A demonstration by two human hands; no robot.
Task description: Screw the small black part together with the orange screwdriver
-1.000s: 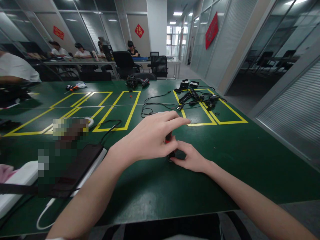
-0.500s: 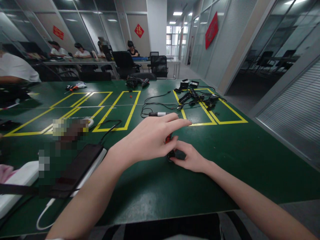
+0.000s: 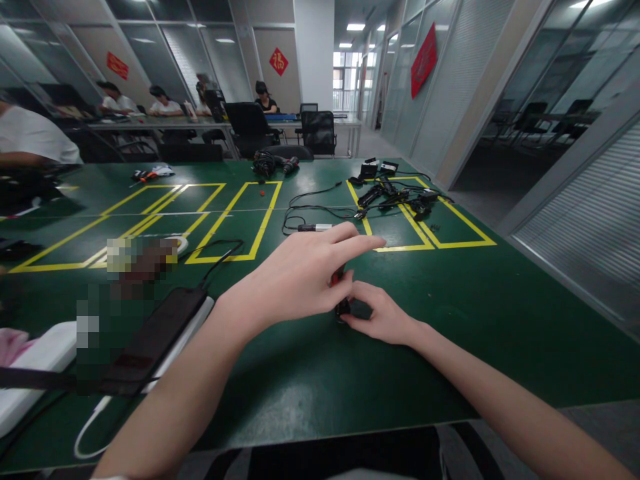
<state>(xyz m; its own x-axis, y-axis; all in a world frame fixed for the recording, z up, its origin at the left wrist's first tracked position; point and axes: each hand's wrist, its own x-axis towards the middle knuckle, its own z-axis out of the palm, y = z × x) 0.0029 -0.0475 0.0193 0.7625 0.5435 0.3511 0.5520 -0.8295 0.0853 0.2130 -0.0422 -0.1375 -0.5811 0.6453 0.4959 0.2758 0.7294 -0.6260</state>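
My left hand (image 3: 303,273) is closed around a slim red-and-black handle (image 3: 338,276), which looks like a screwdriver's and stands roughly upright. Its index finger is stretched out to the right above the handle, and the thumb presses on the near side. Just below, my right hand (image 3: 381,315) pinches a small black part (image 3: 342,311) at the handle's lower end, close to the green table (image 3: 400,387). The fingers hide most of both pieces, so their exact kind and how they join cannot be made out.
Black cables and devices (image 3: 395,197) lie in a heap at the back right. Behind my left hand rests a black-and-silver cylinder (image 3: 315,228). A black power drill (image 3: 287,165) lies at the far edge. A dark phone-like device (image 3: 160,327) sits at left; a person (image 3: 35,137) sits beyond.
Both hands stay in nearly the same place. The red marking visible between my fingers has shifted slightly, and the silver-ended cylinder behind my left hand shows more than at first.
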